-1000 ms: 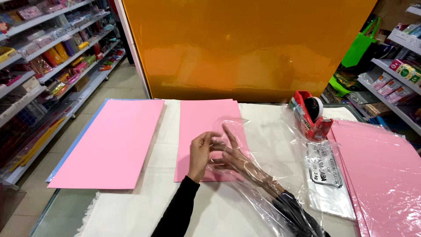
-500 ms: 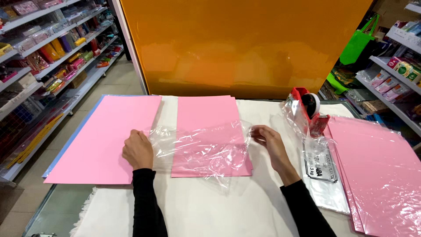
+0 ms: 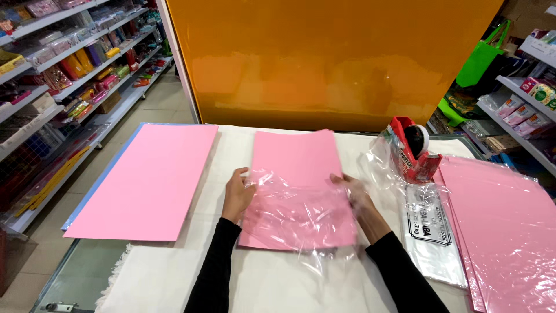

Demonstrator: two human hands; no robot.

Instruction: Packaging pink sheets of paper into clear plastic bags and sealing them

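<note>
Both hands pinch a clear bag's (image 3: 298,211) mouth edges, left hand (image 3: 237,194) and right hand (image 3: 356,197). Between them, pink paper (image 3: 295,159) sits partly inside the bag. A red tape dispenser (image 3: 414,150) stands beyond the right hand.

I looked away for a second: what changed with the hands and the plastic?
Both hands, left and right, parted from mid-sheet to the edges of the clear plastic bag, spreading it over the middle pink paper sheet. The red tape dispenser and side pink stacks stayed put.

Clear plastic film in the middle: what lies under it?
Under the clear plastic film lies the pink sheet, seen through it, on the white cloth. The cloth beneath the sheet is covered.
</note>
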